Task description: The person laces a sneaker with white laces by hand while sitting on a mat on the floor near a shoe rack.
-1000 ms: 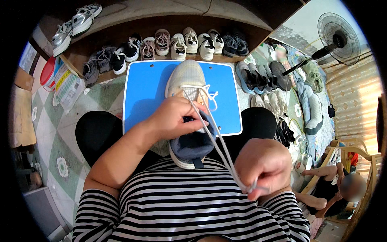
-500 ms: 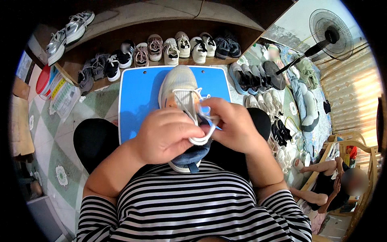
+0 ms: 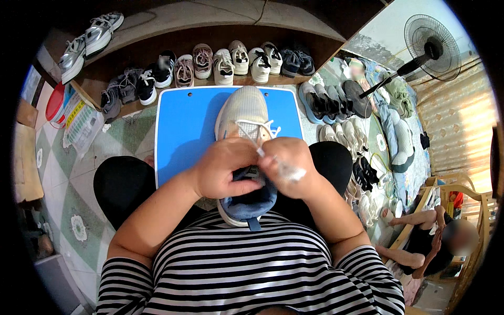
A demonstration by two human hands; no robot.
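A beige knit sneaker (image 3: 242,105) with a navy collar lies lengthwise before me, toe pointing away, its heel close to my striped shirt. White shoelace (image 3: 249,133) crosses its throat and loops out on the right side. My left hand (image 3: 226,164) is closed round the left side of the lacing area, thumb lying across the shoe's opening; its fingertips are partly hidden. On the other side, my right hand (image 3: 290,164) is closed on the shoelace, with a white, motion-smeared part of it over the knuckles. The hands nearly meet above the tongue.
Beneath the sneaker is a blue board (image 3: 181,118) with a white edge. A low shelf (image 3: 173,39) holds a row of shoes beyond it. More shoes (image 3: 344,131) stand on the right. A standing fan (image 3: 431,48) and a seated person (image 3: 420,239) are farther right; a red bucket (image 3: 54,104) stands left.
The white lace loop between my hands is no longer held up over the opening. My left hand has shifted slightly right and the right hand has turned over; the navy opening shows more.
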